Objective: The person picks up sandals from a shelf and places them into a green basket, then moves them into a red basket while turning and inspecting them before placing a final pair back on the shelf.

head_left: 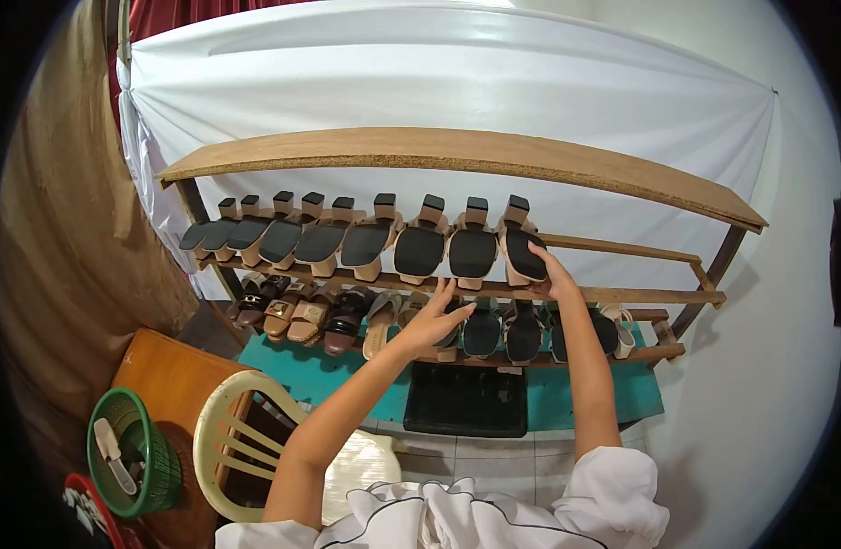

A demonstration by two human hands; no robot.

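Observation:
A row of block-heeled sandals with black soles lines the upper rails of a wooden shoe rack (475,151), soles facing me and heels up. My right hand (557,277) grips the rightmost sandal (523,258), its thumb lying on the black sole and its other fingers hidden behind. Lower and to the left, my left hand (429,325) has its fingers spread and holds nothing. It overlaps the lower row in this view, close to a beige sandal (376,329) and a black-soled shoe (482,331).
Brown slip-on sandals (309,320) fill the lower left rails. Below is a turquoise surface (347,389) with a black flat object (466,403). A cream plastic chair (221,448), a wooden table (169,366) and a green basket (160,467) stand at left. White cloth (439,82) hangs behind.

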